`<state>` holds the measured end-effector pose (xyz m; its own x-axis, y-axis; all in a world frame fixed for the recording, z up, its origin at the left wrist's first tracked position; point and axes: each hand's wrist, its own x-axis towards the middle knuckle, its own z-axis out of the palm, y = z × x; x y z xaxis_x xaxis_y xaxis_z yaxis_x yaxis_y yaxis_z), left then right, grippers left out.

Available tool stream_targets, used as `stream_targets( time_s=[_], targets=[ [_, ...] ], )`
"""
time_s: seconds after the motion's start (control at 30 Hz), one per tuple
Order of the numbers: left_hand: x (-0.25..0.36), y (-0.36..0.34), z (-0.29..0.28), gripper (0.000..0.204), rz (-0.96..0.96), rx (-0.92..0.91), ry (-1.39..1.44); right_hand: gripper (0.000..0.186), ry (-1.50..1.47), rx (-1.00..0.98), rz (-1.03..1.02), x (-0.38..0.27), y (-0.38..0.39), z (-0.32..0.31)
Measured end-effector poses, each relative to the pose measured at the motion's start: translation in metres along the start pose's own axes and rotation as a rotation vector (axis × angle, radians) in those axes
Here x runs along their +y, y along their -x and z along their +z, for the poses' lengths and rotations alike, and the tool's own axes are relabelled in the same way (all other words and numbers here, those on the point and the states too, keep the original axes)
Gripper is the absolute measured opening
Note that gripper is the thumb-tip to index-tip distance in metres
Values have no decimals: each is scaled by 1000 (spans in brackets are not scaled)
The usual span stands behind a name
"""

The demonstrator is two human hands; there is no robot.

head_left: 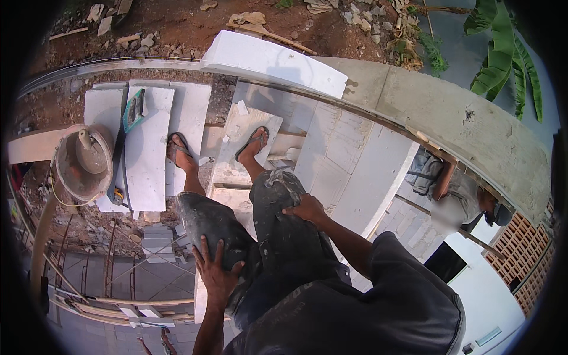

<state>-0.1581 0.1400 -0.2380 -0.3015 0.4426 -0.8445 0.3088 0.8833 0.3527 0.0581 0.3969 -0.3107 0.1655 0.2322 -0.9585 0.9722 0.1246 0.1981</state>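
My left hand [219, 278] lies with spread fingers on my left thigh, on dark, dust-stained trousers [284, 236]. On my right knee rests my right hand [307, 210], its fingers loosely stretched over the cloth. Neither hand holds anything. Ahead to the left, a handsaw with a teal handle [135, 110] lies across pale building blocks [148, 157]. Beside the saw stands a round bucket [86, 168] smeared with grey mortar, a tool handle sticking up inside it. My sandalled feet [255, 142] rest on pale slabs.
A long white block [272, 62] sits on the concrete wall top [449, 115]. Lower at right, another person [461, 195] is beside the wall. Rods and bamboo poles [124, 302] show below left. Rubble covers the soil beyond; banana leaves [503, 56] hang far right.
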Motion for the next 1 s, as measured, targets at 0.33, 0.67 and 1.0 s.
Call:
stream_targets(
  time_s=[0.33, 0.67, 1.0],
  targets=[
    [-17, -28, 44, 90, -297, 283, 753, 75, -166, 145, -29, 73, -20, -7],
    [42, -43, 23, 30, -228, 596, 212, 95, -79, 322, -158, 101, -29, -48],
    [-1, -8, 39, 32, -230, 951, 725, 88, -44, 241, -327, 80, -34, -82]
  ],
)
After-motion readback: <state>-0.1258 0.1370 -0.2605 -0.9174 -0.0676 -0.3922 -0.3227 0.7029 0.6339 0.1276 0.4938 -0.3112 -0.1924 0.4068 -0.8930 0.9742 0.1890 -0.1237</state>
